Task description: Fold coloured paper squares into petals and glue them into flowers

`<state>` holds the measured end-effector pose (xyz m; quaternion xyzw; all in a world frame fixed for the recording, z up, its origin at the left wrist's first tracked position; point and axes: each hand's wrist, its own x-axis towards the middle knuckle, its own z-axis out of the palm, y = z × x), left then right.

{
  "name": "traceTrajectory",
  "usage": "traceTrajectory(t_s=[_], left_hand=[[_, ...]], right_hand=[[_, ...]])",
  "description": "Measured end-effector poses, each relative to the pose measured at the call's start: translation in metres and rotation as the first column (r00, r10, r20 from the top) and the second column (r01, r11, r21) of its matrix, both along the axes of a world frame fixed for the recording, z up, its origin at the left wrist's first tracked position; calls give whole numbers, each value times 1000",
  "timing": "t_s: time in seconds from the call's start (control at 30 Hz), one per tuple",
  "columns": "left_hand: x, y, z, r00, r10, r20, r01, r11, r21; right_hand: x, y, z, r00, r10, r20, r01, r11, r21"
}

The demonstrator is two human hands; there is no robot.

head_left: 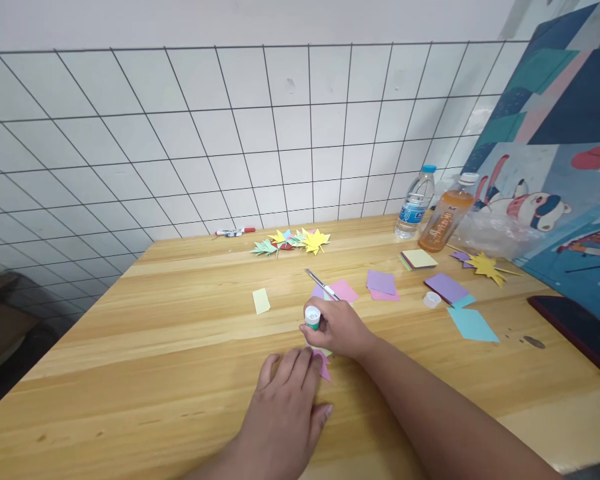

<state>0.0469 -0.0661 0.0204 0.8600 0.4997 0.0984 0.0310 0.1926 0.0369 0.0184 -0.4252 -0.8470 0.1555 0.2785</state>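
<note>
The person's left hand lay palm down on the pale wooden table, its thumb held out to the side and its fingers lightly spread, the fingertips over the edge of a pink paper piece with pointed edges. Just beyond, the right hand was closed in a grip around a white-and-green cylindrical glue stick, pinched between thumb and fingers with its white end upward; its lower end was hidden. The glue stick stood at the left side of the right hand, above the pink piece and ahead of the left fingertips.

Past the right knuckles, a slim silver-and-white tool lay slanted across pink and purple paper. A small pale-yellow paper rectangle lay to the left, well apart from both hands. Off to the right were 1 light-blue paper square, a round white plastic cap and a purple paper square on a pink paper square.

Farther back stood 2 plastic bottles, 1 clear with a blue cap and 1 orange with a white cap. Near the white tiled wall lay a cluster of multicoloured paper leaf shapes.
</note>
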Motion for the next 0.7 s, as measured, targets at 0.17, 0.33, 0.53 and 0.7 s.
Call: traceTrajectory(t_s=[0.17, 0.33, 0.53, 0.7], left_hand=[[0, -1, 3, 1000, 1, 17, 0, 998, -59], [0, -1, 1, 1000, 0, -4, 0, 998, -61], [-6, 2, -2, 998, -54, -36, 55, 998, 29], [-13, 12, 5, 999, -7, 36, 5, 997, 80]], right_hand=[[-2, 3, -5, 1000, -7, 10, 7, 1000, 23], [-2, 4, -4, 998, -56, -15, 56, 997, 44], [8, 12, -5, 912, -197, -361, 196, 980, -40], [26, 31, -9, 506, -439, -742, 149, 892, -426]])
